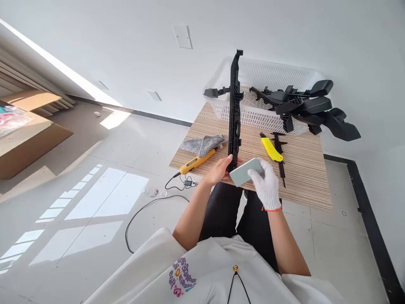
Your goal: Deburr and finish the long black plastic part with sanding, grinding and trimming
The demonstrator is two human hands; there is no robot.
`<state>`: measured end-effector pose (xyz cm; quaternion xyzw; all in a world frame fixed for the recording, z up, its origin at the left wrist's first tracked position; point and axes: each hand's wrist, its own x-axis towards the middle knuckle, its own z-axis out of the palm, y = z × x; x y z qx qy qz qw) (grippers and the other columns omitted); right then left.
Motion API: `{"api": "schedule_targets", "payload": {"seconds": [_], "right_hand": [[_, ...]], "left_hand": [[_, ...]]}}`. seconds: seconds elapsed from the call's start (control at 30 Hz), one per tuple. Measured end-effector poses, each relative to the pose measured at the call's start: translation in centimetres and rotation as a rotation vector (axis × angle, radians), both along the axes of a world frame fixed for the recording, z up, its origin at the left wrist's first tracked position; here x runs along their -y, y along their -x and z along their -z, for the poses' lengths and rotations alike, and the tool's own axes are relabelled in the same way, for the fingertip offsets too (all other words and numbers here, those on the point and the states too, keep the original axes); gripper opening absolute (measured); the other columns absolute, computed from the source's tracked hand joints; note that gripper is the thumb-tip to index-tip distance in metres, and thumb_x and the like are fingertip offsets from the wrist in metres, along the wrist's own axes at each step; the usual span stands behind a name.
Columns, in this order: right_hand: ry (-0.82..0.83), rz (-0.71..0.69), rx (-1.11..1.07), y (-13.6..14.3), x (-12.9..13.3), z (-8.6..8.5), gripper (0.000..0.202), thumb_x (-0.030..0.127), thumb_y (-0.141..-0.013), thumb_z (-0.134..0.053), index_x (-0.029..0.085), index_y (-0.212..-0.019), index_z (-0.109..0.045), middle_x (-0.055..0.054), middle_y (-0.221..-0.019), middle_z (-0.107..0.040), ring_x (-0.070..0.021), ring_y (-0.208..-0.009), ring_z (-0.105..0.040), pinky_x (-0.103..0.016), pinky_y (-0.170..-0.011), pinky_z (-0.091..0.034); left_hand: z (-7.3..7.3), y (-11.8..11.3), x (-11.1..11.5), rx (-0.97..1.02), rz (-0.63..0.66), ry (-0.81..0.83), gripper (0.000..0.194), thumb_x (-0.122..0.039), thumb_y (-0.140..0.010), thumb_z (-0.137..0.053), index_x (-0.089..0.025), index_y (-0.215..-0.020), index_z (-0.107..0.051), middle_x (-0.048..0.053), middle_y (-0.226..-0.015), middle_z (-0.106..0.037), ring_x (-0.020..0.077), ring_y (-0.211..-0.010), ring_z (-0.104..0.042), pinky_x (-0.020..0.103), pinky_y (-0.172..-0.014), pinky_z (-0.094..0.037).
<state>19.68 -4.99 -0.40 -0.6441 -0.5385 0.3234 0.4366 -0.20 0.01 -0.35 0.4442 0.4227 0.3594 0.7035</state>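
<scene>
My bare left hand point(220, 169) is closed around the lower end of a long black plastic part point(234, 114), which stands upright, its top reaching above the basket. In a white knit glove with an orange cuff, my right hand point(265, 185) grips a flat, pale green rectangular block point(245, 172). The block's left end is beside the black part's lower end; whether they touch I cannot tell. On the table to the right lie a yellow utility knife point(271, 148) and a black caliper point(279, 145). A yellow corded tool point(198, 162) lies left of my left hand.
A white plastic basket point(259, 114) with several black plastic parts point(303, 103) stands against the wall, some parts jutting past its right side. A grey cloth point(205, 145) lies by the yellow tool. A black cable point(142, 207) loops over the floor, and a cardboard box point(34, 135) stands far left.
</scene>
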Motion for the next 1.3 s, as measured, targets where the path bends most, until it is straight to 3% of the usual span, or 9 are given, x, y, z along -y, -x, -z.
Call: {"api": "schedule_targets", "payload": {"seconds": [0.07,0.2,0.33,0.67,0.83,0.97,1.1,1.2,1.3], "right_hand": [[0.032,-0.057,0.021,0.1,-0.2,0.0,0.056,0.055,-0.08,-0.074,0.029,-0.129,-0.068,-0.006,-0.118,-0.076,-0.0272,-0.1,-0.072,-0.046,-0.093,-0.058],[0.036,0.062,-0.061,-0.2,-0.8,-0.1,0.06,0.057,-0.084,-0.068,0.025,-0.135,-0.064,-0.008,-0.115,-0.075,-0.027,-0.095,-0.071,-0.046,-0.084,-0.06],[0.013,-0.094,0.004,-0.4,-0.9,0.0,0.058,0.053,-0.08,-0.075,0.027,-0.131,-0.068,-0.006,-0.118,-0.075,-0.0261,-0.103,-0.07,-0.049,-0.097,-0.056],[0.026,0.088,-0.035,-0.7,0.9,-0.3,0.056,0.05,-0.083,-0.069,0.026,-0.134,-0.065,-0.006,-0.111,-0.074,-0.0218,-0.082,-0.068,-0.042,-0.077,-0.061],[0.044,-0.031,0.012,-0.3,0.8,-0.3,0.055,0.049,-0.079,-0.076,0.028,-0.129,-0.069,-0.004,-0.109,-0.075,-0.0241,-0.091,-0.069,-0.047,-0.088,-0.058],[-0.009,0.105,-0.073,0.4,0.7,-0.1,0.055,0.051,-0.084,-0.07,0.027,-0.133,-0.065,-0.006,-0.112,-0.074,-0.0246,-0.091,-0.07,-0.046,-0.083,-0.06],[0.013,0.038,-0.007,1.0,1.2,-0.1,0.054,0.054,-0.081,-0.074,0.029,-0.129,-0.068,-0.005,-0.114,-0.075,-0.0265,-0.097,-0.07,-0.048,-0.088,-0.059],[0.037,0.161,-0.094,0.9,1.5,-0.1,0.053,0.053,-0.086,-0.067,0.027,-0.131,-0.066,-0.006,-0.108,-0.075,-0.025,-0.088,-0.071,-0.042,-0.073,-0.061],[0.013,0.129,-0.024,0.4,1.8,0.1,0.054,0.051,-0.083,-0.071,0.027,-0.131,-0.066,-0.006,-0.112,-0.074,-0.0262,-0.096,-0.071,-0.044,-0.081,-0.061]], "left_hand": [[0.0,0.0,0.0,-0.016,-0.009,0.0,0.074,-0.077,-0.086,-0.059,-0.011,-0.114,-0.074,0.007,-0.078,-0.066,0.0088,-0.053,-0.045,0.021,-0.044,-0.027],[0.0,-0.1,0.0,-0.01,-0.019,-0.009,0.069,-0.075,-0.089,-0.056,-0.012,-0.11,-0.075,0.003,-0.068,-0.06,0.0064,-0.047,-0.034,0.02,-0.043,-0.022],[0.1,-0.1,0.1,-0.003,-0.02,-0.037,0.064,-0.072,-0.091,-0.055,-0.013,-0.109,-0.074,0.007,-0.078,-0.066,0.0081,-0.05,-0.042,0.021,-0.042,-0.025],[-0.1,0.0,0.3,0.026,-0.04,-0.056,0.06,-0.067,-0.095,-0.052,-0.014,-0.111,-0.074,0.009,-0.085,-0.069,0.0068,-0.05,-0.039,0.021,-0.042,-0.023],[0.2,0.0,0.3,0.027,-0.036,-0.062,0.063,-0.068,-0.097,-0.049,-0.012,-0.114,-0.072,0.008,-0.086,-0.068,0.0049,-0.047,-0.036,0.021,-0.041,-0.024],[0.0,0.1,0.8,-0.025,-0.052,-0.058,0.063,-0.068,-0.098,-0.047,-0.013,-0.115,-0.073,0.008,-0.085,-0.067,0.0055,-0.049,-0.036,0.021,-0.042,-0.025],[-0.2,0.1,1.1,-0.061,-0.067,-0.07,0.067,-0.074,-0.094,-0.049,-0.014,-0.113,-0.074,0.008,-0.084,-0.067,0.0088,-0.053,-0.045,0.022,-0.043,-0.027],[-0.2,0.1,1.2,-0.055,-0.064,-0.076,0.067,-0.074,-0.094,-0.047,-0.015,-0.112,-0.073,0.007,-0.08,-0.065,0.0079,-0.051,-0.04,0.023,-0.044,-0.026],[-0.2,0.0,1.1,-0.049,-0.072,-0.077,0.067,-0.076,-0.094,-0.047,-0.015,-0.108,-0.073,0.007,-0.081,-0.063,0.0083,-0.053,-0.042,0.022,-0.044,-0.026]]}}
